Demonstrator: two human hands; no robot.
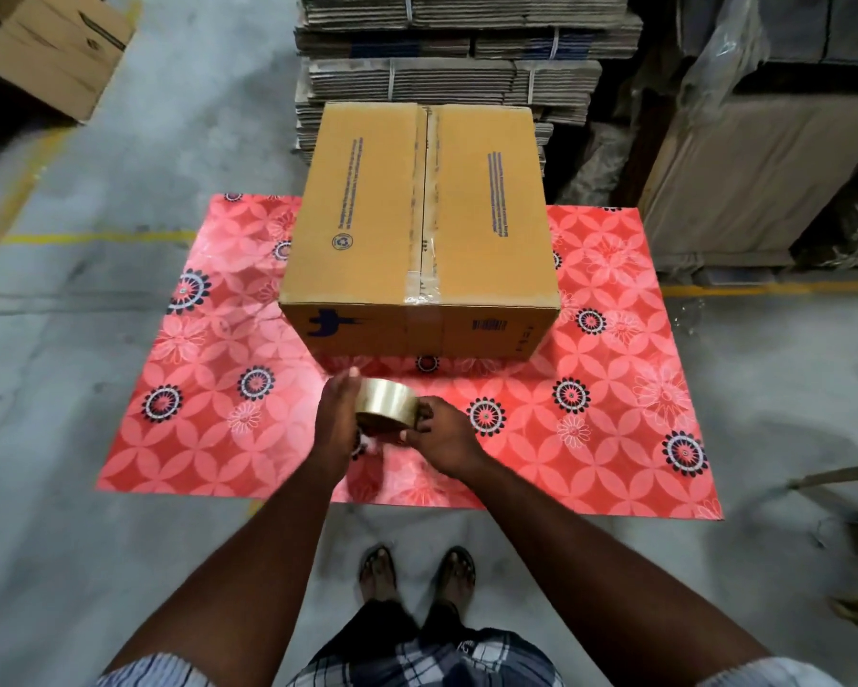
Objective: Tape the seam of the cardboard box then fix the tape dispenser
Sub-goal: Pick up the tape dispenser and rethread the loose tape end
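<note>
A closed brown cardboard box [367, 230] stands on a red flower-patterned mat [590, 389]. Clear tape [423, 285] runs along the box's top middle seam and down its near face. In front of the box, above the mat, I hold a roll of clear tape [383, 403] with both hands. My left hand [335, 419] grips the roll's left side. My right hand [442, 433] pinches its right side with thumb and fingers. No dispenser frame is clearly seen; something blurred shows beneath the roll.
Stacks of flattened cardboard [447, 57] rise right behind the box. Wrapped cartons [764, 156] stand at the right, another box [55, 47] at the top left. My sandalled feet [417, 572] stand on the concrete floor near the mat's front edge.
</note>
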